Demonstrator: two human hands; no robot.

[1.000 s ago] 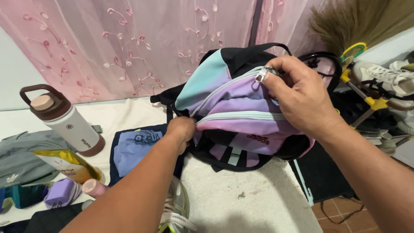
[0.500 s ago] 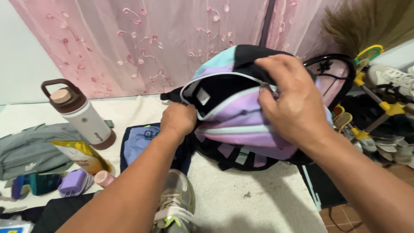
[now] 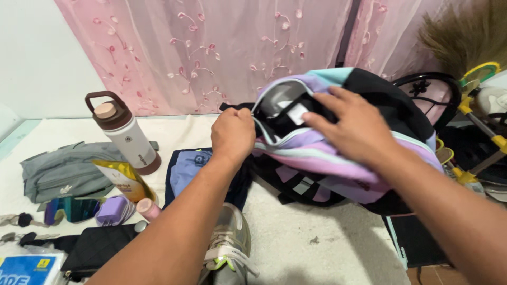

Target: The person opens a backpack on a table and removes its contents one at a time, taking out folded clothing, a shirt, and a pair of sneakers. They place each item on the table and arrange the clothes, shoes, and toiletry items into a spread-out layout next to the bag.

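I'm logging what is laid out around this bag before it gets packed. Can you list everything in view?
backpack: one, lilac, mint and black, right of centre, top pocket open
water bottle: one, white with brown lid, left
pouch: one, grey, far left
snack packet: one, yellow, below the bottle
folded clothes: one pile, blue and navy, centre
sneaker: one, grey with white laces, bottom centre
black case: one, quilted, bottom left
curtain: one, pink, behind
broom: one, brown bristles, upper right
left hand: grips the pocket edge
right hand: fingers at the open pocket
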